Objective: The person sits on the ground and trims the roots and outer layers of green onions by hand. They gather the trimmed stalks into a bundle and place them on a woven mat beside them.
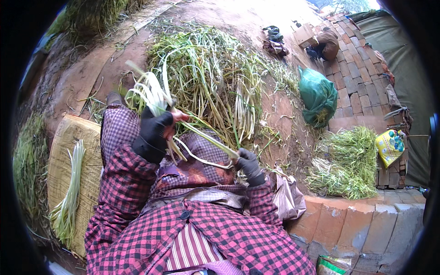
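My left hand (154,132), in a dark fingerless glove, grips a bundle of long pale green stalks (151,91) with their white parts upward. Away to the right, my right hand (249,165) in a dark grey glove is closed on the end of a few stalks (209,139) stretched between both hands. One thin white stalk (202,161) hangs in a curve above my checked lap. Just beyond my knees lies a big heap of leafy stalks (206,75), some wilted. On a yellow woven sack (92,154) at the left rests a neat bundle of trimmed stalks (74,185).
A full green mesh sack (317,98) stands at the right, with a pile of cut greens (347,161) nearer me. Beside that pile is a yellow printed bag (391,146). Farther off, a person (328,43) crouches by a cardboard box (304,35) on brick paving (357,79).
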### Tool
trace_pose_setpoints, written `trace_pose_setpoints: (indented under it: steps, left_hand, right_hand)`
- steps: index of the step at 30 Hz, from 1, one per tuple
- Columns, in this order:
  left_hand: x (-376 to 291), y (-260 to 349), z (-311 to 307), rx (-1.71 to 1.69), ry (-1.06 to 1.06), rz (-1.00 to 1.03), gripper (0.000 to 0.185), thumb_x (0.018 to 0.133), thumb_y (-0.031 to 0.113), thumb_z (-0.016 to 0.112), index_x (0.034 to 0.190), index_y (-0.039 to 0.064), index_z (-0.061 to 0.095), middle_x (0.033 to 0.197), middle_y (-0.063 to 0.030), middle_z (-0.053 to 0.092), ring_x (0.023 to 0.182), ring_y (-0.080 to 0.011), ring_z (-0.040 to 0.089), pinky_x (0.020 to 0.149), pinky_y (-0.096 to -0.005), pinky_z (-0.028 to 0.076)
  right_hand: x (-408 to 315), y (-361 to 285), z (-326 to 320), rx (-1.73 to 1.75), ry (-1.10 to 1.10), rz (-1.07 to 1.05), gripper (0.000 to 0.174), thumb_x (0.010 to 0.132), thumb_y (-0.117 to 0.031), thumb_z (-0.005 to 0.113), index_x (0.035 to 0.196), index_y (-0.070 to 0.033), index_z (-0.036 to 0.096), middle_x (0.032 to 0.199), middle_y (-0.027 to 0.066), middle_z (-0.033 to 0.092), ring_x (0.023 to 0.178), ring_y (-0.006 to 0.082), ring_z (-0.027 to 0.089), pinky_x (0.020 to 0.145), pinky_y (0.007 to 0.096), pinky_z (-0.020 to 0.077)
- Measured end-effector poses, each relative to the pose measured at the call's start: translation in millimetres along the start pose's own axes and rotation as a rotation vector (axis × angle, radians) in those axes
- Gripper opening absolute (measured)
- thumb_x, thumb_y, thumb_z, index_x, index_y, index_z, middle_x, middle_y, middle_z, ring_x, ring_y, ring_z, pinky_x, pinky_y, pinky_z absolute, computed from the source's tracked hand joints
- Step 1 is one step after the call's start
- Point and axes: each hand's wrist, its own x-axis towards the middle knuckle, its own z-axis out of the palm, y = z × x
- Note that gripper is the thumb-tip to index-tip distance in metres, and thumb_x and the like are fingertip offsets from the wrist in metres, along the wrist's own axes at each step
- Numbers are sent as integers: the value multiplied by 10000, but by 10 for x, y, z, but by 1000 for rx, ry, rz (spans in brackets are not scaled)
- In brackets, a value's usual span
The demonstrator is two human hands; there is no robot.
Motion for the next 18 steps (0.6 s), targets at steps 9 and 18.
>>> trace_pose_setpoints:
  steps: [9, 18]
  left_hand:
    - [-1, 18, -38, -98, 30, 20, 302, 701, 21, 592, 969, 39, 453, 686, -140, 604, 352, -90, 389, 303, -201, 282]
    - [-57, 325, -188, -158, 240, 143, 185, 777, 97, 547, 912, -28, 525, 639, -48, 550, 384, -33, 321, 350, -176, 290]
  right_hand:
    - [323, 815, -798, -190, 107, 81, 37, 734, -34, 549, 698, -43, 544, 549, 22, 517, 454, 117, 493, 422, 261, 407]
    - [424, 872, -1775, -1319, 635, 614, 270, 721, -255, 603, 889, -43, 586, 830, 115, 602, 694, 218, 566, 645, 380, 466]
